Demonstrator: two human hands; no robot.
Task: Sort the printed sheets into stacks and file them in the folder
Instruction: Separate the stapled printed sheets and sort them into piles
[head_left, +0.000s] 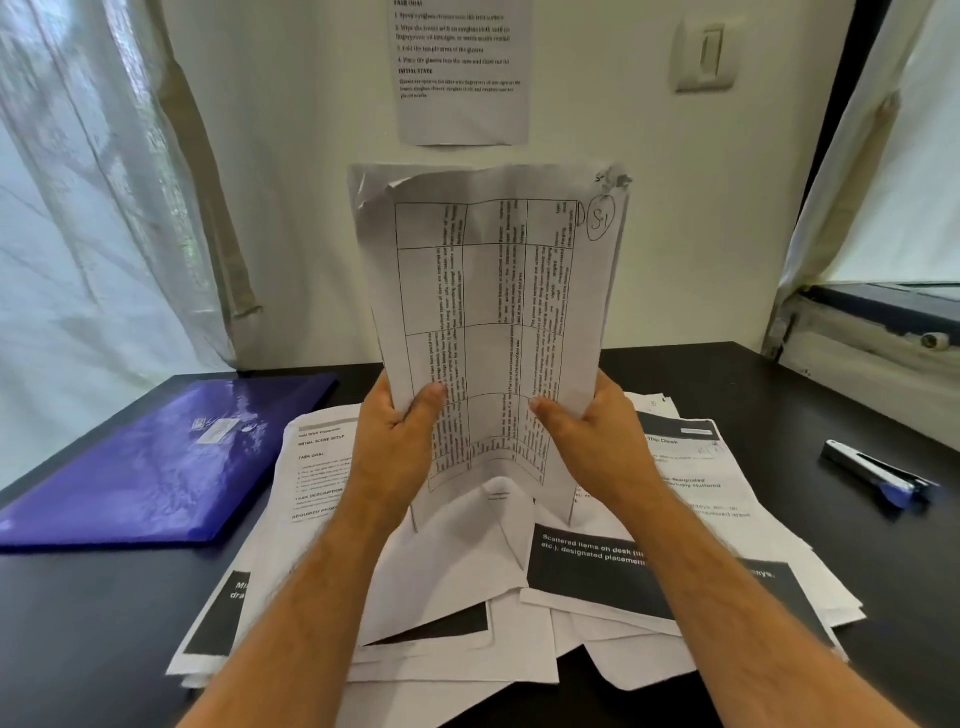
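Held sheets: a small stack of printed sheets (488, 312) stands upright in the middle of the view, its lower edge resting on the loose papers below. The front page shows a table with text turned sideways, and a handwritten "S-1" in a circle at the top right corner.

Left hand: the left hand (397, 441) grips the left lower side of the stack, thumb on the front page, the other fingers behind it.

Right hand: the right hand (589, 436) grips the right lower side in the same way — thumb in front, fingers hidden behind the paper.

Loose papers: a disordered pile of printed pages (597, 582) lies on the desk under both forearms. Some pages have black blocks with white text, others have plain headings and lines.

Folder: a shiny blue folder (171, 462) lies flat and closed on the left part of the desk, just beside the pile, with a small label on its cover.

Desk: the black desk (78, 623) carries everything.

Stapler: a black and white object with a blue tip, probably a stapler (878, 470), lies to the right, apart from the papers.

Wall: a printed notice (462, 73) hangs on the white wall behind — a light switch (706, 54) is to its right.

Sides: light curtains (78, 208) hang at the left, and a window frame (883, 322) shows at the right.
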